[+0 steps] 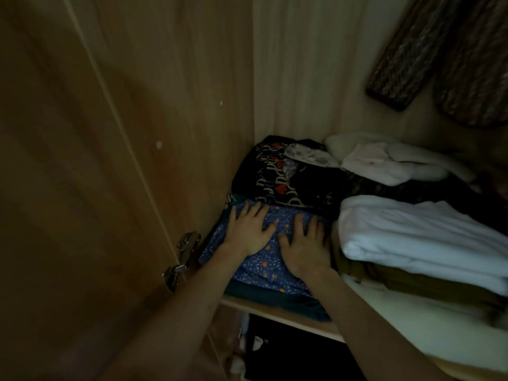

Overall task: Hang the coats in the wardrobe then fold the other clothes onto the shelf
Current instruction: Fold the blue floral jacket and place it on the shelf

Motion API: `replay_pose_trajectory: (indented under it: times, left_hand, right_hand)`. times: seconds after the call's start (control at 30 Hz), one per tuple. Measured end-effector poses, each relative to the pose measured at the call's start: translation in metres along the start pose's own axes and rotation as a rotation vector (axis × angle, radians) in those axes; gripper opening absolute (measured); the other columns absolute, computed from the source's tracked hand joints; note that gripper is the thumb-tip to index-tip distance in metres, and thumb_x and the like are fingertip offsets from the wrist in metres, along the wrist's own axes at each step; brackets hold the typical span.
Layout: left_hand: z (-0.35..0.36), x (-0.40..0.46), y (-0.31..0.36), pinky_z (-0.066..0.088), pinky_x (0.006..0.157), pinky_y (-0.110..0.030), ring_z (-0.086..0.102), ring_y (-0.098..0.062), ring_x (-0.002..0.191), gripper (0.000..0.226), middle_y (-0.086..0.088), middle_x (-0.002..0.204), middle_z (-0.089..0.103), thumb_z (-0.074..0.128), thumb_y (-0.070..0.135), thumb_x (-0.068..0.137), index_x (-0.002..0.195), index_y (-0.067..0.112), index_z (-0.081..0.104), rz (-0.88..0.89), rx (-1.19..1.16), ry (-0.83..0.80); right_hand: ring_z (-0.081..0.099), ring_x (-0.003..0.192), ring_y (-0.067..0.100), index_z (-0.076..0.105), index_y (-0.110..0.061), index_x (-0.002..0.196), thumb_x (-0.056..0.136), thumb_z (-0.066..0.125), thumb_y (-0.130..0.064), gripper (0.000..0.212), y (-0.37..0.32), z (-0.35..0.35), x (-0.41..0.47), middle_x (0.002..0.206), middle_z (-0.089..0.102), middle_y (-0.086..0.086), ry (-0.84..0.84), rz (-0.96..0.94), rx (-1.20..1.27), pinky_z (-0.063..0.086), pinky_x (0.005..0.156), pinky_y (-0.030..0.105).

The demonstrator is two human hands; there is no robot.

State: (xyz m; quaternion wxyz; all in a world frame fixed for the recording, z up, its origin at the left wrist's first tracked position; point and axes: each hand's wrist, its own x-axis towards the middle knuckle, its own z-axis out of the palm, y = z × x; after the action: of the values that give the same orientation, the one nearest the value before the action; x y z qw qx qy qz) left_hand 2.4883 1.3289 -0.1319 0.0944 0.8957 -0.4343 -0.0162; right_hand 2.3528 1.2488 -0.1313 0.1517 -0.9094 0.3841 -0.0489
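Blue patterned garment (pixel 264 268): folded, on shelf (pixel 277 314), left corner.
Left hand (pixel 248 232): flat, fingers spread, pressing garment.
Right hand (pixel 305 243): same, beside it.
White folded cloth (pixel 417 235): just right.

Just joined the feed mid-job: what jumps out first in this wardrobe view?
Both hands, left hand and right hand, press flat on a blue patterned garment at the front left of the shelf. Right of it lies a white folded pile on an olive one; behind sits a black printed garment. A brown knitted coat hangs top right.
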Motion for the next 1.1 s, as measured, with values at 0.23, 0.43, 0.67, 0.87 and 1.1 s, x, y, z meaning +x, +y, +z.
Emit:
replay_pose_trajectory:
  times: [0.23,0.43,0.67,0.87,1.1]
  left_hand:
    - [-0.034,-0.066,0.029,-0.002,0.121,-0.046,-0.004,-0.015,0.150,0.054,0.004,0.164,0.003,0.022,0.046,0.103,0.155,0.030,0.017,0.056,0.095,0.139]
    - [-0.041,-0.134,0.054,-0.008,0.119,-0.044,-0.015,-0.012,0.148,0.056,0.007,0.163,-0.011,0.018,0.051,0.103,0.155,0.034,0.008,0.026,0.049,0.051]
    - [-0.038,-0.224,0.078,-0.008,0.119,-0.044,-0.016,-0.011,0.148,0.059,0.009,0.162,-0.014,0.015,0.055,0.101,0.155,0.035,0.004,-0.010,0.072,0.079]
    - [-0.051,-0.272,0.099,-0.006,0.121,-0.047,-0.018,-0.012,0.147,0.061,0.008,0.161,-0.016,0.017,0.055,0.101,0.155,0.034,-0.001,0.053,0.116,-0.005]
    - [-0.058,-0.320,0.141,-0.004,0.120,-0.048,-0.012,-0.014,0.149,0.059,0.006,0.163,-0.010,0.019,0.054,0.102,0.155,0.033,0.006,0.263,0.113,0.036]
  right_hand:
    - [-0.001,0.149,0.027,0.002,-0.025,0.155,0.100,0.022,-0.054,0.065,-0.007,-0.047,-0.056,0.162,-0.005,0.009,-0.087,-0.150,0.063,0.007,0.119,0.044]
    - [0.016,0.146,0.029,0.009,-0.024,0.154,0.101,0.025,-0.050,0.062,0.020,-0.060,-0.113,0.161,0.011,0.009,-0.043,-0.199,0.055,0.026,0.113,0.041]
    - [0.016,0.146,0.027,0.013,-0.023,0.154,0.102,0.027,-0.047,0.059,0.049,-0.051,-0.179,0.160,0.015,0.009,0.012,-0.254,-0.034,0.022,0.116,0.042]
    - [0.018,0.146,0.027,0.014,-0.022,0.154,0.101,0.026,-0.048,0.060,0.071,-0.057,-0.238,0.160,0.016,0.008,0.059,-0.206,-0.092,0.020,0.117,0.047]
    - [0.018,0.145,0.029,0.017,-0.020,0.153,0.100,0.029,-0.045,0.060,0.102,-0.075,-0.325,0.159,0.019,0.010,0.167,-0.025,-0.137,0.020,0.116,0.049]
